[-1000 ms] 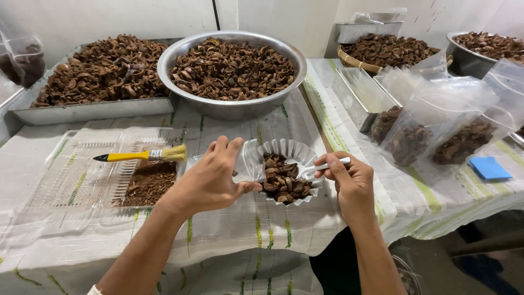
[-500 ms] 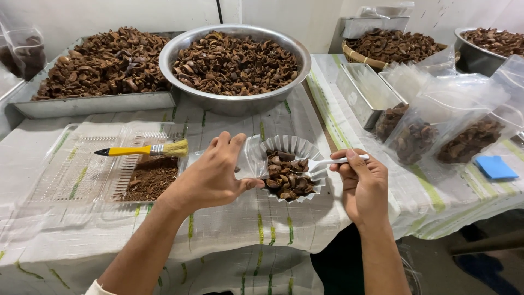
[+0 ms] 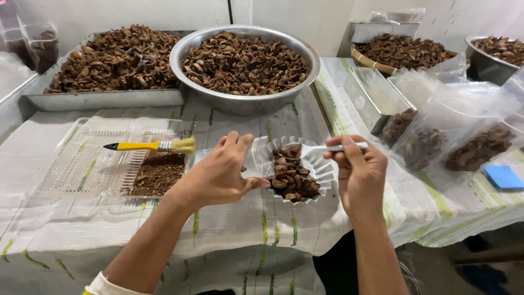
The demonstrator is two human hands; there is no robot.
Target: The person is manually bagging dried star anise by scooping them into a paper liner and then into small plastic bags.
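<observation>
A small clear fluted plastic cup (image 3: 322,169) sits on the cloth at the table's front, filled with brown shell pieces (image 3: 292,177). My left hand (image 3: 221,175) grips the cup's left rim and tilts it slightly. My right hand (image 3: 360,175) pinches the handle of a white plastic spoon (image 3: 327,148) whose bowl lies over the shell pieces at the cup's far side.
A clear plastic tray (image 3: 87,164) at left holds brown crumbs and a yellow-handled brush (image 3: 153,146). Behind stand a large metal bowl (image 3: 245,98) and a metal tray (image 3: 103,98) heaped with shells. Clear bags of shells (image 3: 453,136) and a blue sponge (image 3: 503,177) lie at right.
My right hand has lifted the spoon a little and moved its bowl over the far side of the cup. My left hand has kept its hold on the rim.
</observation>
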